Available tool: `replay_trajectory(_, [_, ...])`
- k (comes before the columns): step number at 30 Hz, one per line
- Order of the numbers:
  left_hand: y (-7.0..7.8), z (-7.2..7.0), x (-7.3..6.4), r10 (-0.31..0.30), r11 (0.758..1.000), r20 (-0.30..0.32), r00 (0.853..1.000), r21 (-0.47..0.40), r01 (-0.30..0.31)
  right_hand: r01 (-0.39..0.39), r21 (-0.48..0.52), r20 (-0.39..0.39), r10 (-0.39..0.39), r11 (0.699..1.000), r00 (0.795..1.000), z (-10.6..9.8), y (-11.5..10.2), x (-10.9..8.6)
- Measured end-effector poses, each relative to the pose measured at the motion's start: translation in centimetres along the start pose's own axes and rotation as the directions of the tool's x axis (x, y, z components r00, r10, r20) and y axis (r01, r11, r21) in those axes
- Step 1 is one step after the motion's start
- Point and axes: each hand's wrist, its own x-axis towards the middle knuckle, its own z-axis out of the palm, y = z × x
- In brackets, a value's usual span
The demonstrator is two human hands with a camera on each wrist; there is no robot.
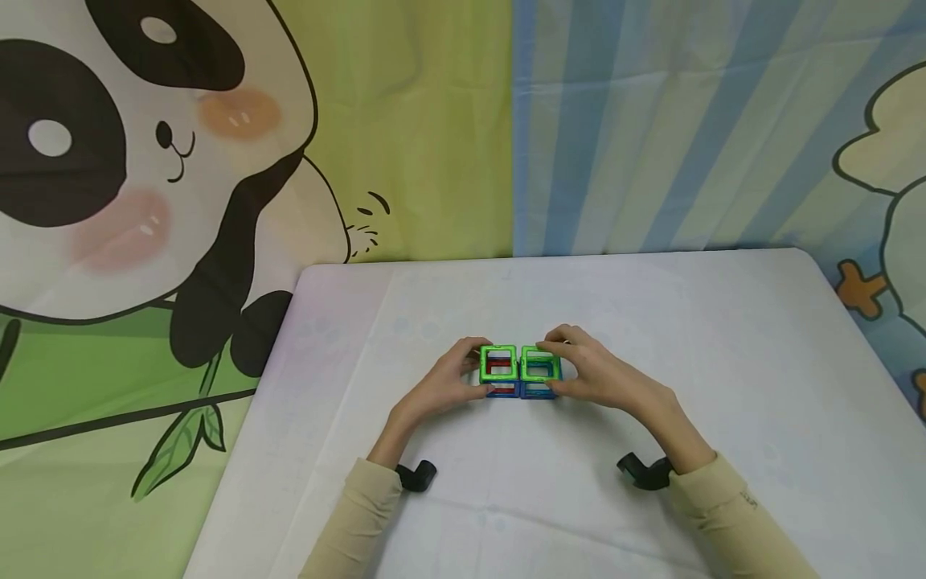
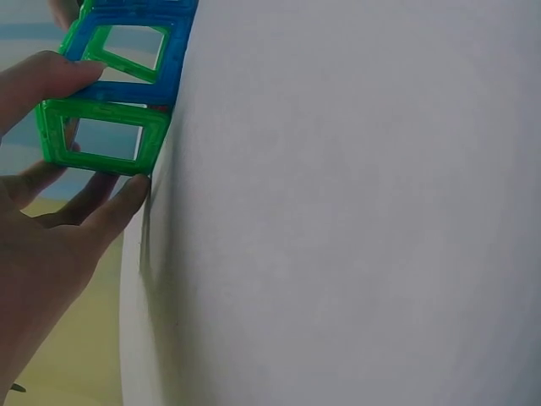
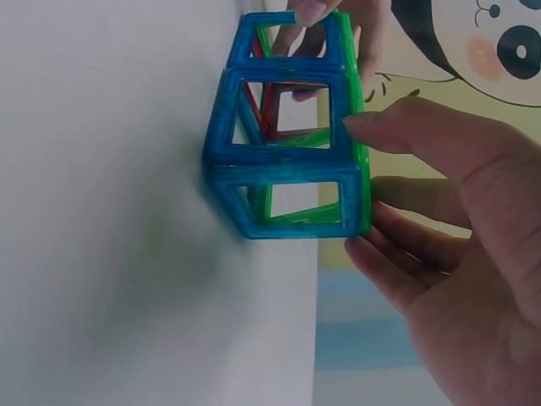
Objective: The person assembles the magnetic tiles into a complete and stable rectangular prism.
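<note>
Two small cubes built from magnetic tiles stand side by side on the white table. The left cube (image 1: 498, 350) has a green top frame, blue front and some red inside. Its neighbour, the right cube (image 1: 541, 378), shows a green top over blue sides. My left hand (image 1: 450, 379) grips the left cube, thumb low on its front and fingers around the outer side. With thumb and fingers, my right hand (image 1: 600, 371) holds the right cube at its outer side. In the right wrist view, the blue frames (image 3: 279, 156) of both cubes line up edge to edge.
The white-covered table (image 1: 405, 322) spreads around the cubes. Behind it hangs a printed curtain (image 1: 419, 145) with a panda and blue stripes. Black wrist devices (image 1: 417, 476) sit at both cuffs, close over the table.
</note>
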Motion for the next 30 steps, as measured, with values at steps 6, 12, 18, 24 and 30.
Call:
replay_trajectory(6, [-0.1, 0.1, -0.1, -0.008, 1.000, -0.012, 1.000, -0.002, 0.008, -0.037, 0.060, -0.015, 0.038, 0.998, 0.999, 0.6, 0.3, -0.3])
replay_trajectory(12, [-0.2, 0.1, -0.2, -0.016, 1.000, -0.023, 1.000, -0.016, 0.015, -0.085, 0.161, -0.037, 0.092, 0.983, 0.995, 1.5, 1.2, -0.8])
replay_trajectory(18, [0.0, 0.1, 0.1, -0.017, 1.000, -0.020, 1.000, -0.014, 0.017, -0.083, 0.263, -0.064, 0.103, 0.961, 0.993, 2.4, 2.5, -1.1])
replay_trajectory(24, [0.1, -0.1, 0.7, -0.021, 1.000, -0.012, 1.000, -0.003, 0.021, -0.055, 0.286, -0.086, 0.083, 0.957, 0.993, 2.3, 3.3, -0.6])
replay_trajectory(30, [-0.1, -0.3, 1.9, -0.019, 1.000, -0.018, 1.000, 0.009, 0.019, -0.066, 0.286, -0.091, 0.095, 0.956, 0.991, 1.8, 4.0, 0.0])
